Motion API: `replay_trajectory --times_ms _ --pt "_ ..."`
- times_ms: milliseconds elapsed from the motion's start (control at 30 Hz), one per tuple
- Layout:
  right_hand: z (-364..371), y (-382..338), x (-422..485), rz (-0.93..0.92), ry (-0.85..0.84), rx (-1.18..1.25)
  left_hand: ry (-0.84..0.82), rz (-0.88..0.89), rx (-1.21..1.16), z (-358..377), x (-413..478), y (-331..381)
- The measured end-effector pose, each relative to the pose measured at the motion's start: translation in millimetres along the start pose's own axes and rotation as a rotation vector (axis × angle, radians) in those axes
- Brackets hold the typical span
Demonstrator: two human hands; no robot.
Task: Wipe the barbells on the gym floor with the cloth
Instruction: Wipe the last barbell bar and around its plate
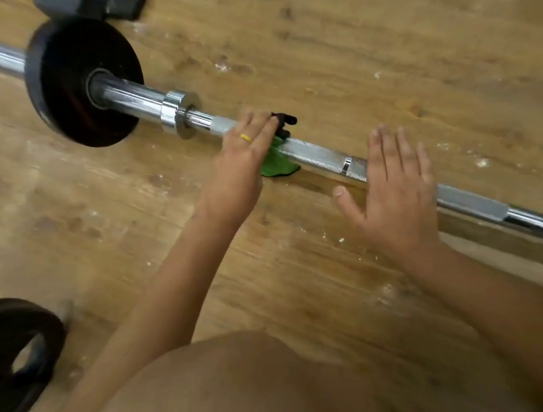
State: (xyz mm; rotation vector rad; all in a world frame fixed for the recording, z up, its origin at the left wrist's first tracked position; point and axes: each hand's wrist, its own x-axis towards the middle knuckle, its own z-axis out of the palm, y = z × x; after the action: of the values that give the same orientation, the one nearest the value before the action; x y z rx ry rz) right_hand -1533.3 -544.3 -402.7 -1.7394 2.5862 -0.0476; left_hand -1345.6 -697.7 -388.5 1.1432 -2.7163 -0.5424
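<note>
I see the long chrome steel barbell point(318, 154) lying on the wooden floor point(381, 48), running diagonally from upper left to lower right, with a black round plate point(68, 75) and chrome collar point(178, 112) near its left end. The small green cloth point(278, 165) drapes over its knurled shaft, hanging down the near side.

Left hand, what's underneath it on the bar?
A green cloth pokes out beneath the left hand, draped over the barbell. The palm covers the rest of the cloth, so its full extent is hidden.

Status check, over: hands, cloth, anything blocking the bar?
Left hand flat, pressing green cloth on chrome steel barbell. Right hand open over it. Small black object beside left hand.
</note>
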Motion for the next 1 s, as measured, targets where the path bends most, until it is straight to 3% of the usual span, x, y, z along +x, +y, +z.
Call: replay_trajectory --times_ms 133,300,367,600,800,900,1000 --pt "-4 10 19 -0.014 -0.049 -0.023 0.077 -0.104 -0.026 -6 20 -20" --pt "-1 19 36 -0.013 -0.003 -0.017 -0.017 0.257 -0.017 21 34 23" --pt "1 21 41 -0.020 0.009 -0.025 -0.053 0.310 -0.034 28 37 35" --pt "0 23 49 -0.013 0.011 -0.038 -0.014 0.201 0.095 8 56 -2" --pt "-1 22 54 -0.002 0.014 -0.027 -0.188 0.331 0.105 1 69 31" --pt "-3 26 54 -0.033 -0.010 -0.020 -0.198 0.398 0.082 3 68 44" --pt "-5 29 54 -0.072 -0.068 -0.036 -0.187 0.249 0.138 -16 66 -8"
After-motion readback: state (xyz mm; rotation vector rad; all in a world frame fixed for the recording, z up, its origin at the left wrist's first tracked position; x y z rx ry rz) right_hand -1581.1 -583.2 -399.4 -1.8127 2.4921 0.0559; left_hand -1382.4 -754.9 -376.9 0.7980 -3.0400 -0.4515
